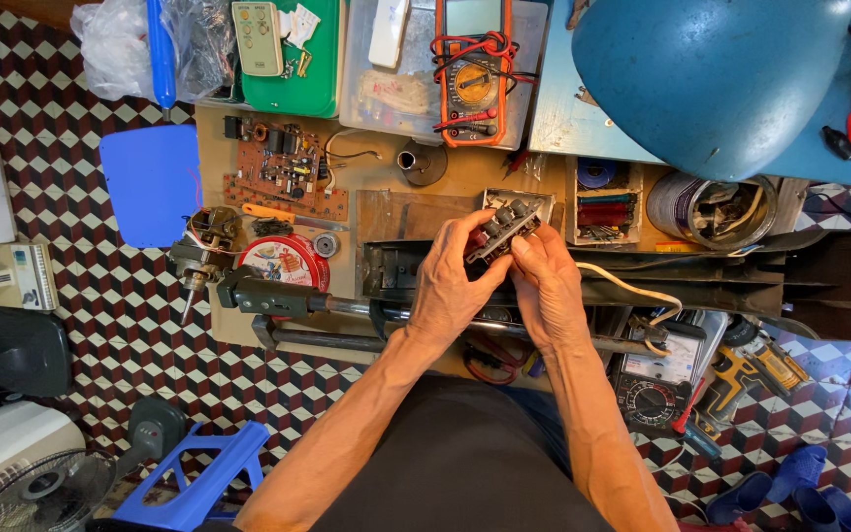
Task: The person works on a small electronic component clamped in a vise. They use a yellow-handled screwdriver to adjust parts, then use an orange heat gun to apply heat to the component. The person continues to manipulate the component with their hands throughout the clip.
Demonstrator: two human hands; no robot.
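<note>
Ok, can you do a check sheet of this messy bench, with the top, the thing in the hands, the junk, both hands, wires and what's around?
Surface: brown workbench, crowded, bare patch mid-top.
Job's things: grey switch block with round buttons, held above the bench.
Clutter: brown circuit board, orange multimeter, red round tin, small motor, analogue meter, yellow drill.
Grippers: left hand and right hand both grip the switch block.
Cables: red and black test leads coiled on the multimeter; white cable right of the right hand.
Surroundings: chequered floor, blue stool, fan, blue lamp shade.
</note>
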